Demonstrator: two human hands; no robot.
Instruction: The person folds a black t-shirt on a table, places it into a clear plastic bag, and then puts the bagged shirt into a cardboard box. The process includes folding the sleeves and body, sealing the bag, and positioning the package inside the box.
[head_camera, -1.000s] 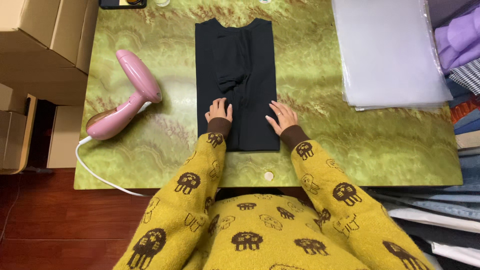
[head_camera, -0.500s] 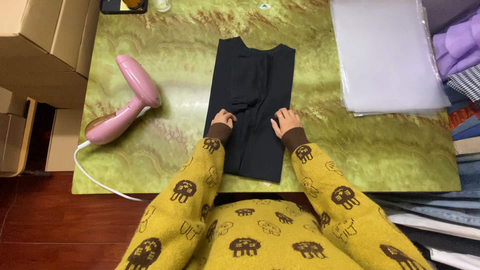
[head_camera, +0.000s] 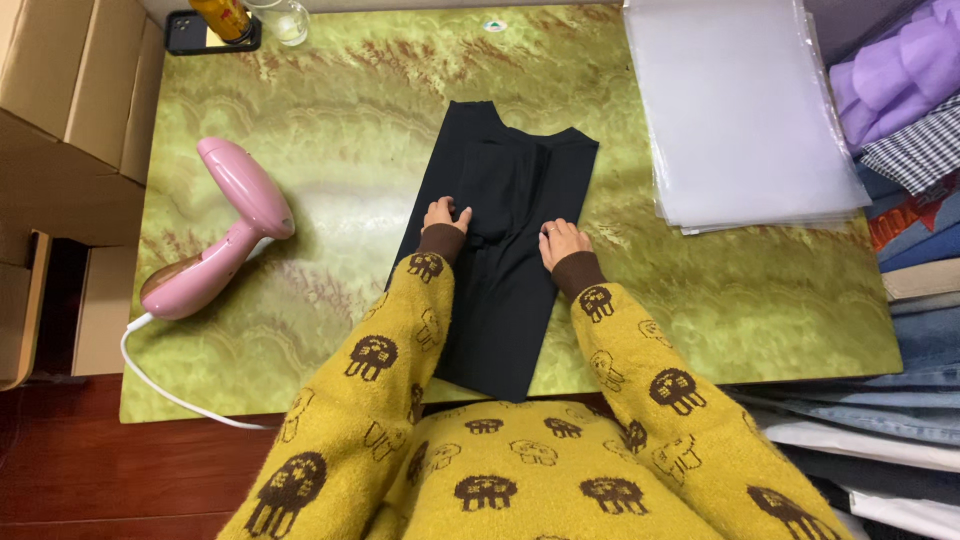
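Both hands (head_camera: 505, 228) flat on black garment (head_camera: 500, 300), bare green table (head_camera: 350, 130) leftward.

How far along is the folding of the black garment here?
Done: the black garment lies in a narrow lengthwise strip on the green table. In hand: left hand and right hand press its middle. Left: no crosswise fold shows; the clear bags lie untouched.

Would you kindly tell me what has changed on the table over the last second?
The black garment has slid toward the person, its near end now hanging over the table edge, and it lies slightly askew. The left hand and right hand have stayed pressed on it and now rest near its middle. The pink steamer and the stack of clear bags look unmoved.
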